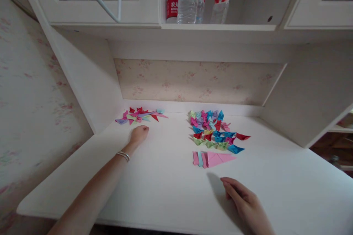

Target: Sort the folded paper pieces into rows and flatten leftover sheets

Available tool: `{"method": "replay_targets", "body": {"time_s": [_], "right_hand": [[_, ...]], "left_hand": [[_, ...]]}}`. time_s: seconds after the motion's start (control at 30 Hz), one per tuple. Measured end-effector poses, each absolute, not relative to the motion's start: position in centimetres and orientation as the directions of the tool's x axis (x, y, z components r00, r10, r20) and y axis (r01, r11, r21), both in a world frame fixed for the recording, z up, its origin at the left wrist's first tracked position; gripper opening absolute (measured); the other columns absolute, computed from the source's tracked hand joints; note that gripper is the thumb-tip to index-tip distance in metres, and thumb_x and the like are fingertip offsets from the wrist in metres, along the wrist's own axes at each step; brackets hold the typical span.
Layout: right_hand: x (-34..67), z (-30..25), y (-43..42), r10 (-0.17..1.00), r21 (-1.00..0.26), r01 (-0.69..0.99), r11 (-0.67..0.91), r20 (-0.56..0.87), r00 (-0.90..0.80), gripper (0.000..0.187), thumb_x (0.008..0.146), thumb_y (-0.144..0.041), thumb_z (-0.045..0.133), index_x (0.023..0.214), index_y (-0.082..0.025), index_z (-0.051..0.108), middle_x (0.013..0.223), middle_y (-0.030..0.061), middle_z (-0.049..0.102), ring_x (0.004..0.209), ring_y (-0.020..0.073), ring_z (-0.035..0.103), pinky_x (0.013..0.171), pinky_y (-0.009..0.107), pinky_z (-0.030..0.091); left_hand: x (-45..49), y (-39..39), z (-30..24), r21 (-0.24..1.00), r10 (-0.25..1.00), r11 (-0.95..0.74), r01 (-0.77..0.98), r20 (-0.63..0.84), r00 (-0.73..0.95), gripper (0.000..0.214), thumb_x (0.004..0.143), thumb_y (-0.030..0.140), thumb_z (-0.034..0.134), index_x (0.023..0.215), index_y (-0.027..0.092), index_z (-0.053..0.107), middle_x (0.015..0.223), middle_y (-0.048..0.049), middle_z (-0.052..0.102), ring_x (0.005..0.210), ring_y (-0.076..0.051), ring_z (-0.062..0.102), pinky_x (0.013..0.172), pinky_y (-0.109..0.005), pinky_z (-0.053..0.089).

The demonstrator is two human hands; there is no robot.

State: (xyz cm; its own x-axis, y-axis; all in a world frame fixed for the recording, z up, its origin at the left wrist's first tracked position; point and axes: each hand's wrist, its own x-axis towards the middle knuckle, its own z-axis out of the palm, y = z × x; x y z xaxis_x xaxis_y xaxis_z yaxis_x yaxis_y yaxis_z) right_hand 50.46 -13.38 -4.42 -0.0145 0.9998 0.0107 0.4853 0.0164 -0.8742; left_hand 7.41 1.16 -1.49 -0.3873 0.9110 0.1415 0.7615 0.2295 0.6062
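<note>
White desk [275, 191]: paper scraps [139, 115], folded-paper heap [213, 130], pink strips [212, 159].

Bench [171, 191]: smooth white board, soft sheen
Folded pieces [212, 130]: thin coloured paper, matt, sharply creased
Bottles [188, 0]: clear plastic, glossy (labels glossy too)
Bangle [123, 156]: bright polished metal
Back wall [193, 80]: matt flowered wallpaper
</note>
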Motion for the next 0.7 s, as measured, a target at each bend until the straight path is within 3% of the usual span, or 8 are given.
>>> {"method": "replay_targets", "body": {"time_s": [0.1,0.27,0.53,0.7], "right_hand": [[50.8,-5.0,-13.1,0.999,-0.912,0.407,-0.046,-0.032,0.041,0.051,0.076,-0.062,0.055,0.102,-0.021,0.07,0.063,0.0006,0.06,0.055,0.0162,0.053,0.05,0.025,0.041],[51.0,-5.4,-13.0,0.993,-0.936,0.341,-0.084,-0.052,0.102,0.052,0.073,-0.064,0.057,0.1,-0.022,0.071,0.062,0.0011,0.058,0.055,0.0172,0.053,0.048,0.026,0.041],[50.6,-5.2,-12.9,0.998,-0.918,0.395,-0.041,-0.022,0.051,0.048,0.076,-0.061,0.056,0.1,-0.022,0.071,0.063,0.0014,0.061,0.059,0.0178,0.055,0.053,0.025,0.042],[50.6,-5.4,-12.7,0.999,-0.934,0.356,-0.025,-0.009,0.047,0.046,0.077,-0.059,0.056,0.099,-0.021,0.071,0.063,0.0009,0.06,0.057,0.0168,0.053,0.051,0.025,0.039]], "left_hand": [[4.1,3.8,-0.6,0.488,0.86,0.315,0.814,0.217,-0.463,0.028,0.084,0.031,0.046,0.095,0.017,0.068,0.1,-0.0136,0.07,0.098,-0.029,0.063,0.08,-0.034,0.046],[2.3,6.5,-0.6,0.375,0.832,0.398,0.837,0.237,-0.501,0.04,0.086,0.039,0.046,0.114,0.013,0.06,0.119,-0.0209,0.061,0.105,-0.035,0.059,0.083,-0.045,0.046],[2.8,7.1,-1.2,0.326,0.839,0.43,0.842,0.2,-0.506,0.034,0.086,0.024,0.044,0.106,0.007,0.065,0.113,-0.0271,0.062,0.101,-0.038,0.061,0.081,-0.048,0.047],[3.9,5.5,0.1,0.36,0.877,0.311,0.88,0.249,-0.412,0.029,0.086,0.02,0.044,0.101,0.014,0.068,0.111,-0.0198,0.066,0.101,-0.034,0.062,0.083,-0.044,0.047]]}}
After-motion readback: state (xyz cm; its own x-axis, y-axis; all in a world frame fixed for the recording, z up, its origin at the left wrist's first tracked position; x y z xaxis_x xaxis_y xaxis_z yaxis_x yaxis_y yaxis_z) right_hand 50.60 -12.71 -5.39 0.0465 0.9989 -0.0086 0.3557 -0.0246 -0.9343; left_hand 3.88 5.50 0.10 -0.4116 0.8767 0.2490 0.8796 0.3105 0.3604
